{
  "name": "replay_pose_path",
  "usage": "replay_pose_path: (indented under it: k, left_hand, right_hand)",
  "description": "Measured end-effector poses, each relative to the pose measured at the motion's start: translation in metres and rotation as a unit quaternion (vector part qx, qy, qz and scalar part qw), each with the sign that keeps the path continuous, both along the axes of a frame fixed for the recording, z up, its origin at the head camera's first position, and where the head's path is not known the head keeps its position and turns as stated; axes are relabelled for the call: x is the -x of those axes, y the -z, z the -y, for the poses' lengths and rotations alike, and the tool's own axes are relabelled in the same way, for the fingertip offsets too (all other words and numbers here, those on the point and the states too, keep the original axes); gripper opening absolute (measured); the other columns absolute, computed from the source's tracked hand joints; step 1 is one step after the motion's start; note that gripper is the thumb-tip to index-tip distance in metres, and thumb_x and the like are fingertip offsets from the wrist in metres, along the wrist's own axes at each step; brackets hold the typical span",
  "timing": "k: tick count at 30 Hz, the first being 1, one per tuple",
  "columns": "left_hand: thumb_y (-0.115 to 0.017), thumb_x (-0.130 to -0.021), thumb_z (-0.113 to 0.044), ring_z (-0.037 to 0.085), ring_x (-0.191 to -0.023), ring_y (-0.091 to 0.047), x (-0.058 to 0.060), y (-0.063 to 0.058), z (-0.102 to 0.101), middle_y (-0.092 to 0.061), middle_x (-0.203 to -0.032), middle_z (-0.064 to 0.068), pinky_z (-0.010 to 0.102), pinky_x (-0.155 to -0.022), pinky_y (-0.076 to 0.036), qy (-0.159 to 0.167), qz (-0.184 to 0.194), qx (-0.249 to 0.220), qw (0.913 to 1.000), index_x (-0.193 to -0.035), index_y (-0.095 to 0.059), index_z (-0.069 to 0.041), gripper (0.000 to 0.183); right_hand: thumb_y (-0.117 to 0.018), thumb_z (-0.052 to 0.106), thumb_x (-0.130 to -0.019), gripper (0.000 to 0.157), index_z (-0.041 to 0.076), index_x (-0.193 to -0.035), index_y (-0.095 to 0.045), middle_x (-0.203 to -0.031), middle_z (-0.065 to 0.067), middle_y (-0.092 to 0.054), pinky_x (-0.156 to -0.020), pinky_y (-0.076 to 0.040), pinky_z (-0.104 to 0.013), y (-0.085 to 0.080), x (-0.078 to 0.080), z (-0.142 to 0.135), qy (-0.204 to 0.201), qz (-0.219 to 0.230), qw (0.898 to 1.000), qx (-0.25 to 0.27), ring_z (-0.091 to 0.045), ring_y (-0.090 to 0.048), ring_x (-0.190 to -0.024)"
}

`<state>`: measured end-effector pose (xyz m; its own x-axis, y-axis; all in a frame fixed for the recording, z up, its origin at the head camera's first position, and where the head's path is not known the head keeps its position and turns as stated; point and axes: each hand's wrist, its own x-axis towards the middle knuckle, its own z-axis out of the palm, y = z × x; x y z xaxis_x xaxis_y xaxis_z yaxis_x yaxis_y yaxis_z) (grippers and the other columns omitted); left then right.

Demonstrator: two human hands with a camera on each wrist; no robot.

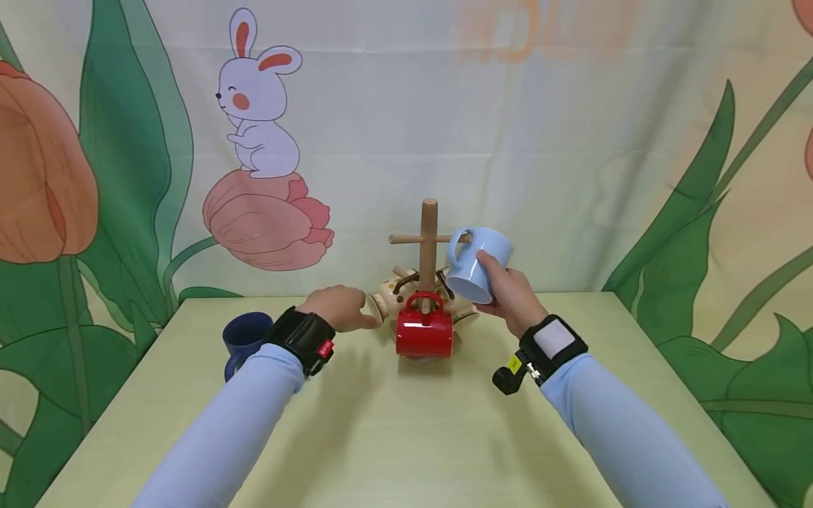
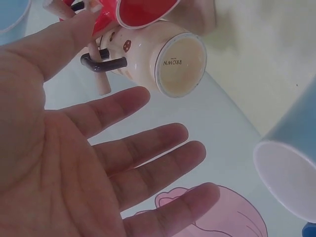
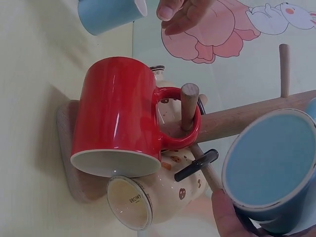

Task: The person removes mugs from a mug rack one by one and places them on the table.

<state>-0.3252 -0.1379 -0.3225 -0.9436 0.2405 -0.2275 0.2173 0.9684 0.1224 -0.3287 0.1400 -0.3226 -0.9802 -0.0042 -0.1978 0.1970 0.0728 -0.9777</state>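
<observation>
In the head view my right hand (image 1: 511, 293) grips a light blue mug (image 1: 479, 264) at the upper right of a wooden mug tree (image 1: 429, 247). The mug's handle overlaps the upper right peg. My left hand (image 1: 339, 308) is to the left of the tree, its fingers extended and nothing held, as the left wrist view shows. Close by its fingertips is a cream mug (image 2: 148, 57) with a black handle. A red mug (image 1: 424, 331) hangs by its handle on the front peg. Another cream mug (image 3: 158, 192) hangs beside it.
A dark blue mug (image 1: 244, 335) stands at the table's left, partly behind my left forearm. Another light blue mug (image 2: 296, 158) with a white inside shows in the left wrist view. Behind the table (image 1: 432, 437) hangs a printed cloth (image 1: 356, 106).
</observation>
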Motion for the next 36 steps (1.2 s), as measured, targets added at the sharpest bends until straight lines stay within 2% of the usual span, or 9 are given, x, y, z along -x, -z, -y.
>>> replay_pose_path:
  k: [10,23,29,36]
  left_hand:
    - [-0.066,-0.091,-0.047,0.034,-0.109,-0.062,-0.007,0.002,0.002,-0.065,-0.123,0.015,0.054,-0.091,-0.050,-0.008,-0.001,-0.026,0.9996,-0.133,-0.060,-0.005,0.059]
    - [-0.062,-0.093,-0.051,0.033,-0.110,-0.061,-0.014,0.003,0.002,-0.065,-0.125,0.014,0.052,-0.089,-0.051,-0.008,-0.026,-0.080,0.9965,-0.135,-0.058,-0.007,0.061]
    - [-0.061,-0.094,-0.052,0.032,-0.105,-0.063,-0.022,0.003,0.001,-0.066,-0.121,0.014,0.049,-0.084,-0.054,-0.002,-0.040,-0.117,0.9923,-0.134,-0.058,-0.005,0.061]
    - [-0.065,-0.089,-0.057,0.030,-0.108,-0.063,-0.031,0.005,-0.005,-0.063,-0.127,0.013,0.047,-0.084,-0.054,0.009,-0.033,-0.156,0.9872,-0.137,-0.055,-0.004,0.072]
  right_hand:
    - [-0.054,0.057,-0.096,0.084,0.003,-0.153,-0.022,-0.145,-0.020,-0.042,-0.099,-0.048,-0.045,0.009,-0.014,-0.004,0.037,-0.038,0.998,-0.020,-0.036,-0.050,-0.125]
    - [-0.059,0.053,-0.095,0.084,0.001,-0.151,-0.025,-0.142,-0.021,-0.044,-0.098,-0.048,-0.049,0.025,-0.035,0.001,0.044,-0.095,0.994,-0.034,-0.038,-0.054,-0.121]
    - [-0.061,0.054,-0.093,0.085,0.007,-0.153,-0.023,-0.141,-0.020,-0.045,-0.098,-0.047,-0.053,0.033,-0.043,0.007,0.033,-0.115,0.989,-0.085,-0.040,-0.054,-0.121]
    - [-0.065,0.059,-0.089,0.089,0.011,-0.152,-0.025,-0.139,-0.020,-0.050,-0.090,-0.050,-0.056,0.044,-0.051,0.017,0.028,-0.154,0.973,-0.172,-0.041,-0.057,-0.118]
